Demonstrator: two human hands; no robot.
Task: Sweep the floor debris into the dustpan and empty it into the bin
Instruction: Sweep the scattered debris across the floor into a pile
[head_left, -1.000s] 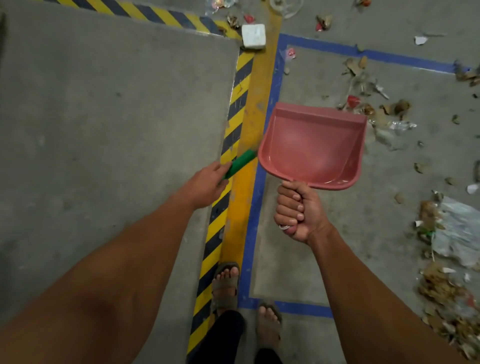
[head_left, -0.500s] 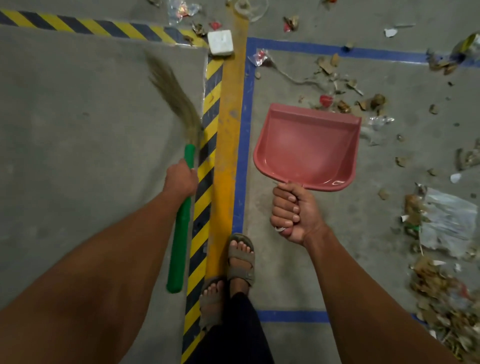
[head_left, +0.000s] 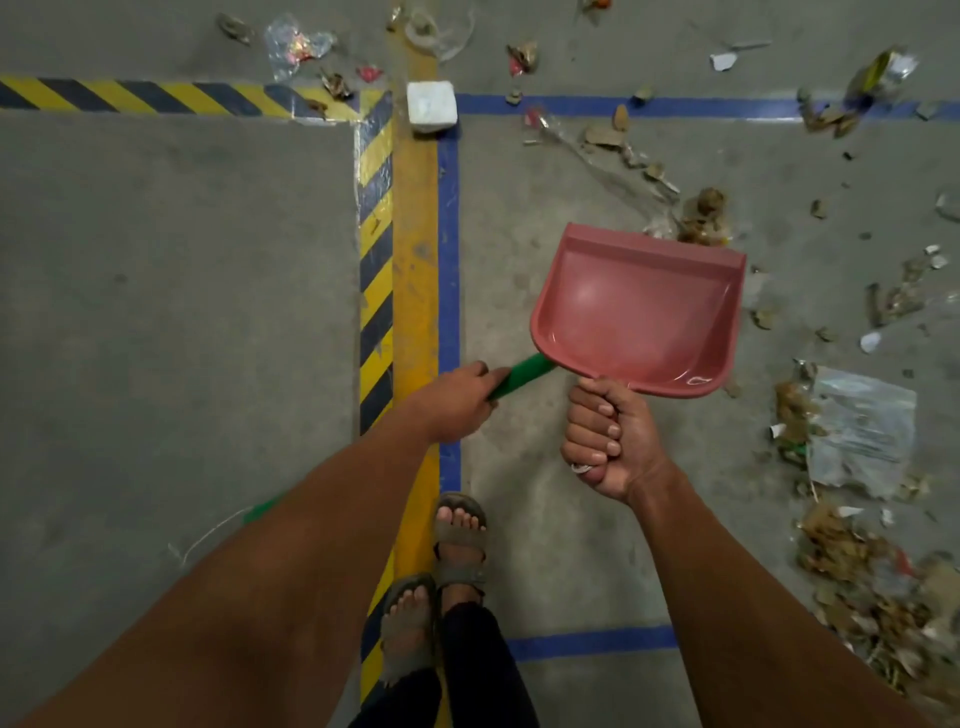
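Pink plastic forms the shallow dustpan (head_left: 641, 317), which is held above the grey concrete floor (head_left: 171, 312) by the right hand (head_left: 610, 441); its fingers are curled tightly together around the pan's handle, which is hidden inside the fist. The pan's tray is bare, and its open lip is turned toward a clump of brown debris (head_left: 701, 218). A green broom handle (head_left: 522, 375) is gripped by the left hand (head_left: 452, 402), fingers closed around it; its far end is hidden beneath the dustpan's near corner. A white foam block (head_left: 431, 109) is seen at the top of the yellow painted floor line (head_left: 415, 249), beside the blue tape line (head_left: 448, 249). A crumpled clear plastic sheet (head_left: 862, 431) lies to the right among scattered litter. Two sandalled feet are placed close to the yellow line.
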